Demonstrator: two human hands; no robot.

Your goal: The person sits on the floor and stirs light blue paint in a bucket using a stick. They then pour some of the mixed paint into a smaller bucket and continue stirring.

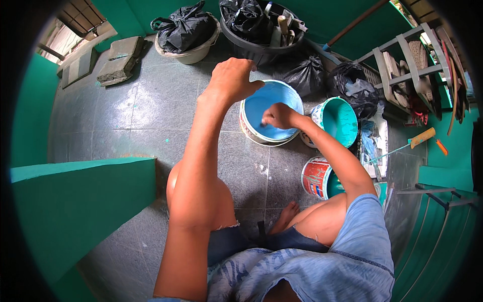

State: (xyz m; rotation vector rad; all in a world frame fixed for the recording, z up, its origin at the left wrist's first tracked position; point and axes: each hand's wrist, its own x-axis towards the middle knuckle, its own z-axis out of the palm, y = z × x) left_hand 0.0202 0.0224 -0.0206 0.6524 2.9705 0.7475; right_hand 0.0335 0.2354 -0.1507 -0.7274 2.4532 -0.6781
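Round white plastic bucket (245, 124), blue inside.
Left hand (231, 79): thumb, fingers apart. Right hand (279, 117) over it, curled; grip unclear.

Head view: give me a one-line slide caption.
Right hand over the mouth of a blue-coated bucket, left hand near it, with a green-coated bucket close by.

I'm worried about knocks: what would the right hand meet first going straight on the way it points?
Probably the left side of the bucket with blue inside; the right hand points left across its mouth, though height is hard to judge.
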